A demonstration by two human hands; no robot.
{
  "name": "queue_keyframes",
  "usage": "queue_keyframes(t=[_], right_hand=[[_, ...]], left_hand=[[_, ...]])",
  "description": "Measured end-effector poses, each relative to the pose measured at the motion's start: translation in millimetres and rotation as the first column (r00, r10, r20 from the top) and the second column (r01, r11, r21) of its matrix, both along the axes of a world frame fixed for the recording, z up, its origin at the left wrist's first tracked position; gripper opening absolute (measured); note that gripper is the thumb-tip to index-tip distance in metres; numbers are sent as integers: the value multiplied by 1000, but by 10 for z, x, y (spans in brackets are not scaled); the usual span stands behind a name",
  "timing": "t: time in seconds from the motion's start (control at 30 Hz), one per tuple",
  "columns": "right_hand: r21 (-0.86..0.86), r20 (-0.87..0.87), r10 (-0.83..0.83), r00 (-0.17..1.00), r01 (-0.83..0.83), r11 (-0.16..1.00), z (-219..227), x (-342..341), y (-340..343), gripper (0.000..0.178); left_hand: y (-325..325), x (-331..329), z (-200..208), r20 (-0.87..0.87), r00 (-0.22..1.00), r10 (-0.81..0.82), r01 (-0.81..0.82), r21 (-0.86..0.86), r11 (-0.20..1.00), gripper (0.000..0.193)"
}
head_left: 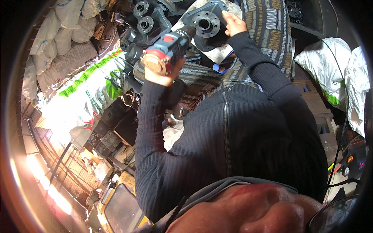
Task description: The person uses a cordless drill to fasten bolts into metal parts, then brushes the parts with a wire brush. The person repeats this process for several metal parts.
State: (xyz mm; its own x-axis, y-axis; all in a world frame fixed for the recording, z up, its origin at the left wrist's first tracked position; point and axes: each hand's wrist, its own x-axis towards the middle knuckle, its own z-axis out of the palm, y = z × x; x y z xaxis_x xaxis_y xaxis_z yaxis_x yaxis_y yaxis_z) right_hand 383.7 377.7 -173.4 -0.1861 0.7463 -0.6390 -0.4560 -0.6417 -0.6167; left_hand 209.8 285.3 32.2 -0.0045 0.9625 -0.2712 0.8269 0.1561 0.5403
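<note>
Drill point(171, 44), gripped in my left hand point(164, 78), points toward the upper-centre hub point(215, 24). Opposite, whether my right hand point(235, 25) grips, I cannot tell.

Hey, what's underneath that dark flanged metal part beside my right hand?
White material shows past the edges of the flanged metal part, near your right hand. Whatever lies directly beneath the part is covered, so I can't tell.
</note>
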Motion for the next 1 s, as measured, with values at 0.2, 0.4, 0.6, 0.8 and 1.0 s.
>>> queue_keyframes(t=[0.2, 0.4, 0.6, 0.8, 1.0], right_hand=[[-69, -546, 160, 823, -234, 970, 254, 339, -78, 35], [-115, -805, 79, 587, -285, 951, 364, 314, -163, 16], [-125, -748, 117, 653, -311, 942, 380, 307, -154, 8], [-110, -703, 142, 697, -304, 946, 383, 240, -174, 20], [-211, -601, 149, 785, -336, 918, 358, 163, -177, 27]], left_hand=[[-380, 194, 160, -196, 966, -171, 208, 184, 961, 29], [-481, 312, 117, -67, 995, -76, 83, 105, 991, 31], [-458, 310, 81, -123, 989, -81, 100, 155, 983, 32], [-400, 276, 67, -79, 989, -121, 128, 91, 988, 32], [-270, 280, 71, -366, 869, -332, 387, 86, 918, 33]])
